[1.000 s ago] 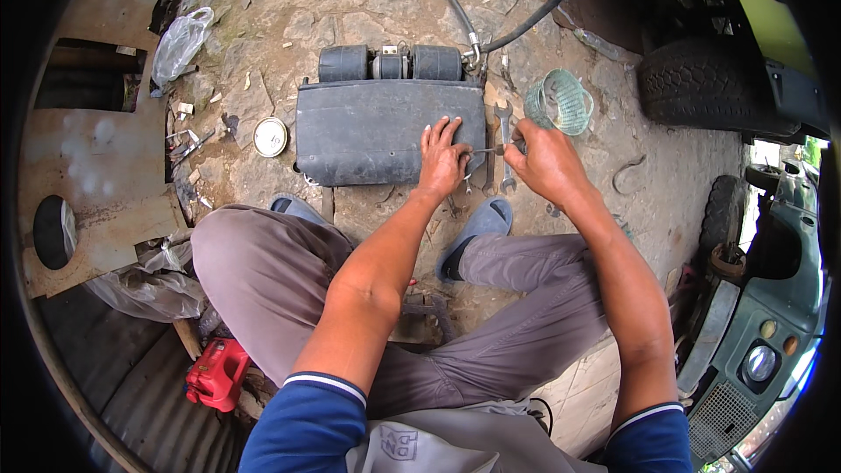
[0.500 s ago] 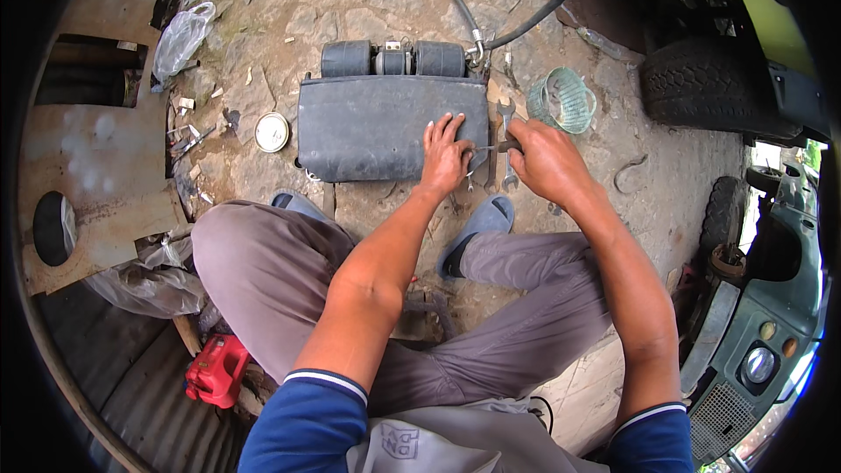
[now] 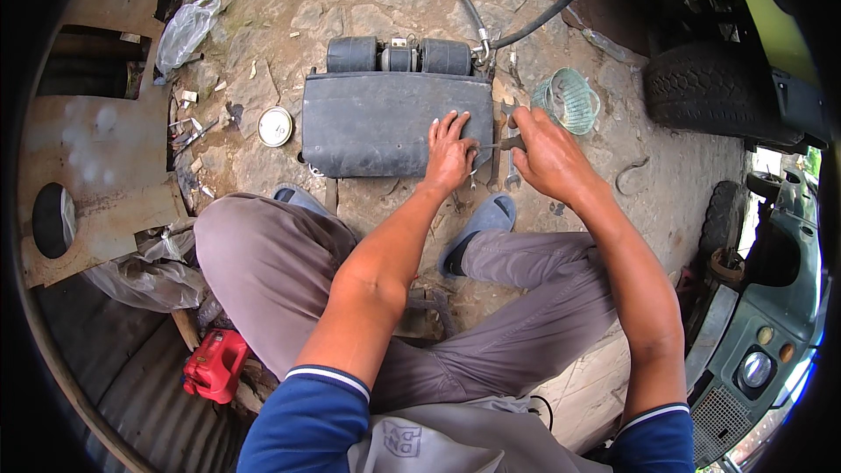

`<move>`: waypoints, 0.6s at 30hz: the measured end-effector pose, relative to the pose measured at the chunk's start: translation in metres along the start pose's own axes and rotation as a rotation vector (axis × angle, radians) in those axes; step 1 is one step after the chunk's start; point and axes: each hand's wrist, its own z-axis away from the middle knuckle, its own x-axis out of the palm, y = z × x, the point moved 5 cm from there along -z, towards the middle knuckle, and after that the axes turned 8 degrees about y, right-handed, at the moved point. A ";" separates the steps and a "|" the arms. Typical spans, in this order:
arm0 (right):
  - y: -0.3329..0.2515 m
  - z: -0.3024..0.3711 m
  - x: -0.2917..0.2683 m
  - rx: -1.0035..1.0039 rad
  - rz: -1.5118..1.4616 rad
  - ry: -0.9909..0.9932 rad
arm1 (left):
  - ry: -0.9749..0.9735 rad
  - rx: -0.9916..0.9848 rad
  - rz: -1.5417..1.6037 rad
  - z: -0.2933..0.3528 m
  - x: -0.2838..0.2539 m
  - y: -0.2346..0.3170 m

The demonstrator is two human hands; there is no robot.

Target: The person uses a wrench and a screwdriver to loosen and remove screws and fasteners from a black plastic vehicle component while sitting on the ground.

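Note:
A black box-like unit [image 3: 377,123] lies on the ground before me, with two round drum-shaped housings along its far edge; it looks like a vehicle blower unit. My left hand [image 3: 451,153] rests on its right part, fingers spread over the top and the thumb side near the right edge. In my right hand [image 3: 552,153] is a screwdriver [image 3: 492,146], fingers wrapped round its handle. Its shaft points left at the unit's right side, close to my left fingers, which hide the tip. Beneath my right hand, open-end wrenches [image 3: 512,177] lie beside the unit.
A round tin [image 3: 275,126] sits left of the unit, a green basket [image 3: 569,103] to its right. Black hoses [image 3: 547,10] run from its far right corner. Plastic bag [image 3: 186,35], red container [image 3: 215,366] and rusty sheet metal [image 3: 96,144] lie left; a vehicle tyre [image 3: 710,88] stands right.
The whole view has shifted slightly. Both hands keep nearly the same place, and the screwdriver still points at the unit's right side.

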 end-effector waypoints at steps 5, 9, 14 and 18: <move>-0.008 -0.010 0.003 0.267 0.111 -0.227 | 0.002 -0.021 0.005 0.001 -0.001 -0.004; -0.009 -0.010 0.007 0.264 0.077 -0.280 | 0.005 -0.021 -0.009 0.002 0.001 -0.006; 0.000 -0.012 0.005 0.417 0.079 -0.191 | -0.006 -0.023 -0.009 0.001 0.001 -0.005; -0.002 -0.011 0.005 0.457 0.119 -0.365 | -0.009 -0.021 -0.008 0.001 0.000 -0.005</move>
